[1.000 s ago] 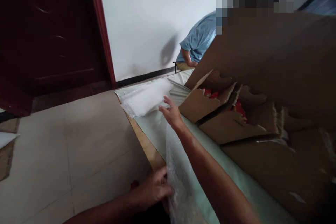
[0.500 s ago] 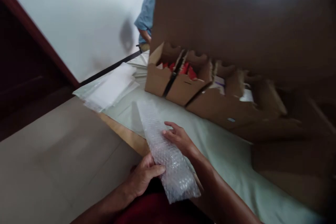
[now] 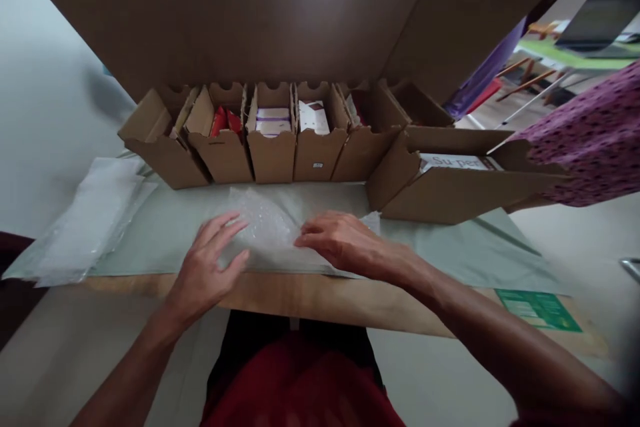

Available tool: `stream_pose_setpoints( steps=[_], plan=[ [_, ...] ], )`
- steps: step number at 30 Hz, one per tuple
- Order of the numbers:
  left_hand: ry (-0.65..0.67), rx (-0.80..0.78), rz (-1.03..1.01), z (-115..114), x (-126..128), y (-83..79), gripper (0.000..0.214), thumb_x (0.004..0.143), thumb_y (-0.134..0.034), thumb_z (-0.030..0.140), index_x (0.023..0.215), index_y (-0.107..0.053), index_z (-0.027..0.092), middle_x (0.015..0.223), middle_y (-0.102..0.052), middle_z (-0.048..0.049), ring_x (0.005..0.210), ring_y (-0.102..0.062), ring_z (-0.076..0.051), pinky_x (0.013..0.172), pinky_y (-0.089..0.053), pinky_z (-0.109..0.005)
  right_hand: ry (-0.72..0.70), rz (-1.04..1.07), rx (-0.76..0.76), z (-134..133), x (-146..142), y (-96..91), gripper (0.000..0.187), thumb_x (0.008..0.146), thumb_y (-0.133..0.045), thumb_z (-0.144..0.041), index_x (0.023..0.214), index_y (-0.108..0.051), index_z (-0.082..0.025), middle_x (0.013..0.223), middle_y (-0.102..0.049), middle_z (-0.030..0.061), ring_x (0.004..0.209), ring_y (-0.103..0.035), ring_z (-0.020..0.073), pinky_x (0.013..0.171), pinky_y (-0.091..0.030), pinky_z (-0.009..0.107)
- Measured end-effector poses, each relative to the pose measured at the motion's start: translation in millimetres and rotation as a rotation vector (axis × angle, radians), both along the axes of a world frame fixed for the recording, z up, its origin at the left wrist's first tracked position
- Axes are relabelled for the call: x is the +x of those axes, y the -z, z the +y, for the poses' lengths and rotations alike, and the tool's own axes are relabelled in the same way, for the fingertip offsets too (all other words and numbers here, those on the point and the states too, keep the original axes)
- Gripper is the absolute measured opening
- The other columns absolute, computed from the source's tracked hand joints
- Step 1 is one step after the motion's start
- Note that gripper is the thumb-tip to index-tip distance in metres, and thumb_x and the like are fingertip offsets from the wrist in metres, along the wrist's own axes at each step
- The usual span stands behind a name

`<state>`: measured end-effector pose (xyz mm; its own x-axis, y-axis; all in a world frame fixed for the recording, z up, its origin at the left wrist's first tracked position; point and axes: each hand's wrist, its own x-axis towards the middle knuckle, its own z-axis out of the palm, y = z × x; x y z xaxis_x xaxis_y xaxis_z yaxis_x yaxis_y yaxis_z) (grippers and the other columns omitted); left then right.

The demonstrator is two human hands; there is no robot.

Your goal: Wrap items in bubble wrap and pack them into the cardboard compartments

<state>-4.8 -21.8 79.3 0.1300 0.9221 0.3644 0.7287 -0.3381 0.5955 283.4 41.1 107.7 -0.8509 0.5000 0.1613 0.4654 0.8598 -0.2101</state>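
Note:
A clear sheet of bubble wrap (image 3: 265, 220) lies on the pale green cloth in front of me. My left hand (image 3: 207, 267) hovers by its left side, fingers spread and holding nothing. Over the wrap's right part, my right hand (image 3: 340, 240) has thumb and fingers pinched together on the plastic; a corner of it shows beyond the knuckles. The rest of the wrap under that hand is hidden.
Open cardboard bins (image 3: 273, 153) stand in a row behind the wrap, holding red and white packets. Another cardboard bin (image 3: 450, 193) is turned sideways at right. Flat clear bags (image 3: 95, 213) are stacked at left. A purple patterned fabric (image 3: 590, 140) hangs at far right.
The view has swung right to face the bins. The bubble wrap has come down from my hands onto the cloth. My left hand has let go of it.

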Motion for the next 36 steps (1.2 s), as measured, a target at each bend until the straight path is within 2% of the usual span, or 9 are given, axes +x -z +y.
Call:
stream_pose_setpoints(
  steps=[3,6,14,18,23,27,29,32,36],
  plan=[
    [0.076,0.150,0.174,20,20,-2.8,0.049,0.089,-0.060,0.025,0.138,-0.059,0.022,0.153,-0.052,-0.0160,0.142,-0.049,-0.034,0.117,-0.041,-0.057,0.027,-0.032,0.177,-5,9,14.6,0.029,0.093,-0.056,-0.003,0.098,-0.079,-0.020,0.127,-0.071,0.0131,0.105,-0.064,0.0248,0.084,-0.043,0.039],
    [0.128,0.048,0.229,29,24,5.4,0.051,0.088,-0.061,0.028,0.138,-0.058,0.022,0.150,-0.054,-0.0149,0.144,-0.046,-0.035,0.118,-0.039,-0.058,0.136,0.015,0.283,-11,22,28.1,0.025,0.093,-0.056,-0.006,0.090,-0.077,-0.018,0.140,-0.064,0.0153,0.121,-0.057,0.0298,0.091,-0.042,0.044],
    [0.513,-0.145,0.319,32,44,0.1,0.059,0.085,-0.067,0.026,0.143,-0.056,0.023,0.149,-0.059,-0.0107,0.149,-0.040,-0.033,0.123,-0.031,-0.054,0.126,0.156,0.261,-31,17,48.3,0.026,0.102,-0.050,-0.012,0.084,-0.067,-0.017,0.086,-0.072,0.0059,0.084,-0.059,0.0192,0.080,-0.037,0.035],
    [0.695,-0.285,0.539,48,48,4.1,0.023,0.086,-0.063,0.018,0.107,-0.070,0.022,0.100,-0.077,-0.0027,0.098,-0.070,-0.023,0.114,-0.040,-0.052,0.100,0.086,0.125,-37,26,60.7,0.018,0.103,-0.057,-0.026,0.089,-0.065,-0.018,0.075,-0.067,0.0039,0.071,-0.055,0.0181,0.076,-0.036,0.034],
    [0.540,0.003,0.685,68,25,-18.8,0.016,0.089,-0.054,0.015,0.079,-0.065,0.020,0.079,-0.070,-0.0045,0.080,-0.065,-0.023,0.078,-0.052,-0.039,0.276,-0.041,0.167,-24,69,55.3,0.020,0.096,-0.059,-0.012,0.078,-0.064,-0.018,0.069,-0.066,0.0024,0.063,-0.055,0.0162,0.069,-0.033,0.033],
    [0.266,0.397,0.701,51,16,-65.3,0.014,0.093,-0.053,0.016,0.087,-0.064,0.022,0.084,-0.065,-0.0044,0.088,-0.063,-0.025,0.092,-0.054,-0.047,0.385,0.154,0.414,-21,80,18.2,0.017,0.096,-0.056,-0.011,0.090,-0.069,-0.020,0.087,-0.073,0.0050,0.078,-0.062,0.0188,0.074,-0.039,0.033],
    [0.237,0.487,0.674,32,15,-69.2,0.013,0.093,-0.054,0.013,0.091,-0.064,0.021,0.088,-0.065,-0.0051,0.092,-0.062,-0.025,0.102,-0.052,-0.052,0.383,0.241,0.494,-28,77,7.3,0.017,0.096,-0.056,-0.008,0.097,-0.069,-0.020,0.092,-0.074,0.0052,0.081,-0.063,0.0189,0.076,-0.041,0.034],
    [0.294,0.445,0.656,12,11,-36.7,0.016,0.091,-0.053,0.006,0.094,-0.065,0.017,0.090,-0.065,-0.0088,0.091,-0.061,-0.026,0.100,-0.054,-0.052,0.362,0.236,0.485,-41,71,21.7,0.018,0.096,-0.056,-0.006,0.095,-0.068,-0.019,0.091,-0.074,0.0044,0.077,-0.061,0.0174,0.077,-0.040,0.033],
    [0.313,0.233,0.681,7,6,28.8,0.020,0.092,-0.050,0.005,0.087,-0.067,0.016,0.085,-0.065,-0.0088,0.085,-0.060,-0.025,0.086,-0.057,-0.045,0.382,0.116,0.359,-46,66,76.3,0.023,0.097,-0.052,-0.006,0.091,-0.070,-0.019,0.092,-0.076,0.0045,0.077,-0.062,0.0181,0.078,-0.040,0.035]
  ],
)
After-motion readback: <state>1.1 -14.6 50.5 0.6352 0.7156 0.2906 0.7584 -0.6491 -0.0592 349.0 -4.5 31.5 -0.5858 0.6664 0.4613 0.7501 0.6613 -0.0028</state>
